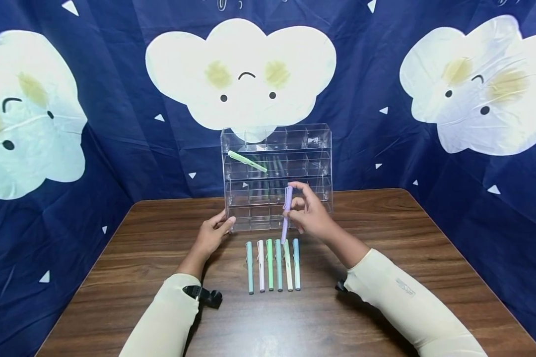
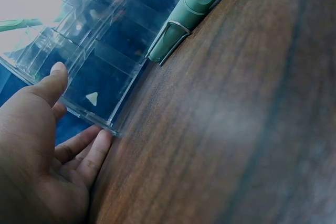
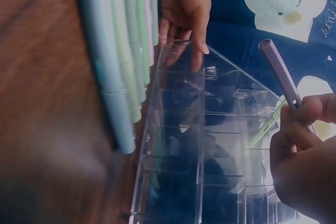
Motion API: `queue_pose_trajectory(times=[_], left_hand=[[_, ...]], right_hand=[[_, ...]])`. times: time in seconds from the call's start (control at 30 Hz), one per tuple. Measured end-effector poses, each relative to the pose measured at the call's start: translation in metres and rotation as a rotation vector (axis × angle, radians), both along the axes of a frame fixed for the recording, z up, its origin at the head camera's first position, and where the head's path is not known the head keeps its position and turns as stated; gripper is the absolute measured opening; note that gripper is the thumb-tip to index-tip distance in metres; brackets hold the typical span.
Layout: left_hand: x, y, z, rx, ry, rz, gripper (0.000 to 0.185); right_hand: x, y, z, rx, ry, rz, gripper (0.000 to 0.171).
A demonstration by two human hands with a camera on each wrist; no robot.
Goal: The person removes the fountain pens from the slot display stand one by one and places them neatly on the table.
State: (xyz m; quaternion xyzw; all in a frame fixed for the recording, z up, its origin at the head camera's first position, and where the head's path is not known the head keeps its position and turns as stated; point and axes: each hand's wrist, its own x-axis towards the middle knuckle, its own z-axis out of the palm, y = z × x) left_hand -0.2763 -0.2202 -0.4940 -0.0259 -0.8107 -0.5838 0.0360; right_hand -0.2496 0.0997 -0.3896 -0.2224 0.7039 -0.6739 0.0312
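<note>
Lilac plastic marks the pen (image 1: pixel 287 210) that is pinched near its upper half between the thumb and fingers of the right hand (image 1: pixel 310 213). It is held almost upright, just in front of the lower tiers of the clear rack (image 1: pixel 314 148), its lower end hanging above the row of pens (image 1: pixel 273 264) laid side by side on the table (image 1: pixel 384 233). In the right wrist view the pen (image 3: pixel 279 72) is seen angled toward the rack's open cells (image 3: pixel 220 129), clear of them.

The rack's lower left corner is steadied by the left hand (image 1: pixel 212 235); its fingers are laid fairly straight against the acrylic edge (image 2: pixel 92 116) and nothing is gripped. One green pen (image 1: pixel 247 161) lies slanted across an upper tier. Six pens remain in the row, in teal, white and green shades. A dark blue cloth with white clouds (image 1: pixel 241 74) hangs behind.

Trouble could come from the light pinch: the pen may be tilted or dropped if its tip is caught on a cell divider, and the row below may be scattered by the fall. The rack is light and, it is judged, may be pushed back or tipped if the pen is pressed in hard while the left hand merely rests against it.
</note>
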Motion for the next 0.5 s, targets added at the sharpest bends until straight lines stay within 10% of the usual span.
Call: queue_pose_trajectory(times=[0.5], left_hand=[[0.002,-0.001,0.000,0.018,-0.003,-0.013,0.061]], right_hand=[[0.017,0.033,-0.024,0.075,-0.096,-0.050,0.075]])
